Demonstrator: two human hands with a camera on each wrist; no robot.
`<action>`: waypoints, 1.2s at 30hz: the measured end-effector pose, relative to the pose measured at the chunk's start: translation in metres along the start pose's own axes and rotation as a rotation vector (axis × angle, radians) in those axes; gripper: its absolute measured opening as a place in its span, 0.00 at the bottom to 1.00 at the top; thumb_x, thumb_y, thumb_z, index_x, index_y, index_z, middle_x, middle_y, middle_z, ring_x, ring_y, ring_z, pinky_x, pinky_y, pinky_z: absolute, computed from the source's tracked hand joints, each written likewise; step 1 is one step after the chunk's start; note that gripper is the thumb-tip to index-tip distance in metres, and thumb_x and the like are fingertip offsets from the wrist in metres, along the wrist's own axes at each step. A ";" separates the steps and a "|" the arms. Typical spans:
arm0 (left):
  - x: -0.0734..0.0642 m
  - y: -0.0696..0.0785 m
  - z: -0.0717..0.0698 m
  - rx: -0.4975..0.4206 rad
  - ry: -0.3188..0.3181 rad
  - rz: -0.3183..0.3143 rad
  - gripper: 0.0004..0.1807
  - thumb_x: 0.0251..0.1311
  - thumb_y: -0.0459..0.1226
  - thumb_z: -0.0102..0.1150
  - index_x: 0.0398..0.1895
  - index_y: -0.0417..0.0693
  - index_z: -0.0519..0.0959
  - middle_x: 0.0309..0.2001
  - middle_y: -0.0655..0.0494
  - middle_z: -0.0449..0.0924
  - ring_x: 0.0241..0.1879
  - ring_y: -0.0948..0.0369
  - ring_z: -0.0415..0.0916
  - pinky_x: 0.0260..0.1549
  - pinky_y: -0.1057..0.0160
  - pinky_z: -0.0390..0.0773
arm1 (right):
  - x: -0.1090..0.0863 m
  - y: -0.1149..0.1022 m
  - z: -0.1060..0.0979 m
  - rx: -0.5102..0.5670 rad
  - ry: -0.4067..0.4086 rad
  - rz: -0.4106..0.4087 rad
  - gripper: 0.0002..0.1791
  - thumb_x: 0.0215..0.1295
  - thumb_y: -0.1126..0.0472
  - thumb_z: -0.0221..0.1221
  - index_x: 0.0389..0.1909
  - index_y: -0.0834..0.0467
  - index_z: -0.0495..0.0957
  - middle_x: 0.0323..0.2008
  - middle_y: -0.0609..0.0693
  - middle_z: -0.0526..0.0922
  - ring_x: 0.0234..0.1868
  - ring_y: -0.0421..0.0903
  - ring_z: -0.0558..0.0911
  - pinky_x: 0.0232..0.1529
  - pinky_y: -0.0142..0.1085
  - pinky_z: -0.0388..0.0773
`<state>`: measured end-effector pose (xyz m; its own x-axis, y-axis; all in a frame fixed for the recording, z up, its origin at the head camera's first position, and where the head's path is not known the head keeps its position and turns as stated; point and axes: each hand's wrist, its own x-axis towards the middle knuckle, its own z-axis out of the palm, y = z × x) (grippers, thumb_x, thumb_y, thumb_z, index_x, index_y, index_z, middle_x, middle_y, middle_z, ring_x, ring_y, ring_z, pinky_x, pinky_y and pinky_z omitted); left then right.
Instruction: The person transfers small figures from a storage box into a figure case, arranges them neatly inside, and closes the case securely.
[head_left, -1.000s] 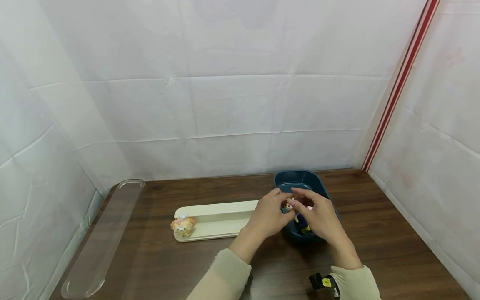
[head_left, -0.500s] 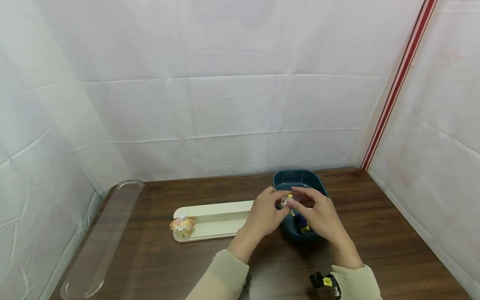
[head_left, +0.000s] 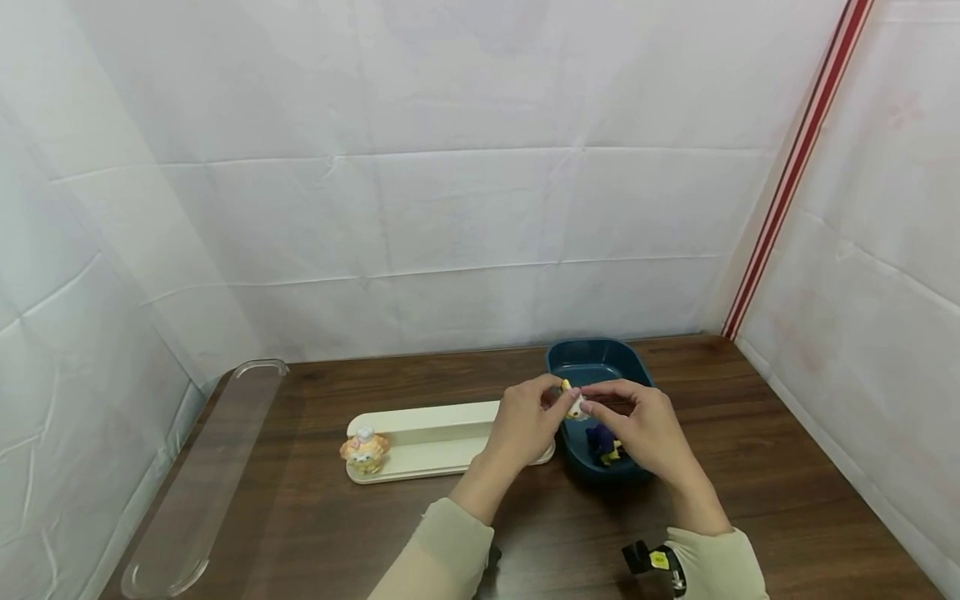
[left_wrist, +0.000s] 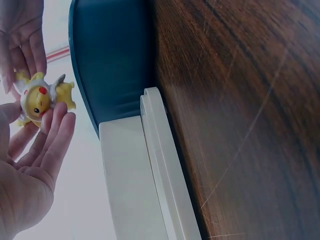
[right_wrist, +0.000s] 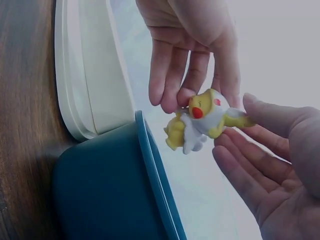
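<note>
A small yellow Pikachu figurine [head_left: 576,407] in a white hood is held up between both hands, over the dark blue bin [head_left: 592,475]. My left hand [head_left: 525,423] pinches its head between thumb and fingers. From the other side, my right hand [head_left: 643,423] grips one long yellow ear between thumb and fingertips, seen best in the right wrist view. The face of the figurine [left_wrist: 40,101], with red cheeks, points toward the left wrist camera. A dark purple and yellow figurine [head_left: 602,442] lies inside the bin, below the hands.
Left of the bin sits a long cream tray [head_left: 435,462], its right part behind my left hand. An orange figurine with a white top [head_left: 365,452] stands at its left end. A clear long cover [head_left: 210,475] lies along the table's left edge. White cloth [head_left: 465,208] hangs behind.
The figurine has been turned and raised slightly between the hands, its yellow ear now upward at left. My left hand has shifted slightly left, uncovering the tray's right end and the purple figurine.
</note>
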<state>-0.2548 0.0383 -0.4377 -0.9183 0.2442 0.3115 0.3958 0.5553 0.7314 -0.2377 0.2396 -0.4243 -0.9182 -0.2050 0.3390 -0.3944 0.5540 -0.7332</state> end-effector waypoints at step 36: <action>-0.008 0.007 -0.016 -0.228 -0.033 -0.124 0.17 0.75 0.51 0.57 0.41 0.47 0.80 0.25 0.59 0.84 0.19 0.70 0.81 0.22 0.71 0.83 | 0.002 -0.011 0.015 0.035 0.081 0.070 0.15 0.75 0.47 0.61 0.52 0.51 0.87 0.39 0.48 0.88 0.38 0.43 0.83 0.33 0.33 0.79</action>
<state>-0.2449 0.0276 -0.4252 -0.9577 0.2133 0.1933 0.2649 0.3902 0.8818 -0.2359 0.2210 -0.4240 -0.9381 -0.0999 0.3316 -0.3315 0.5362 -0.7763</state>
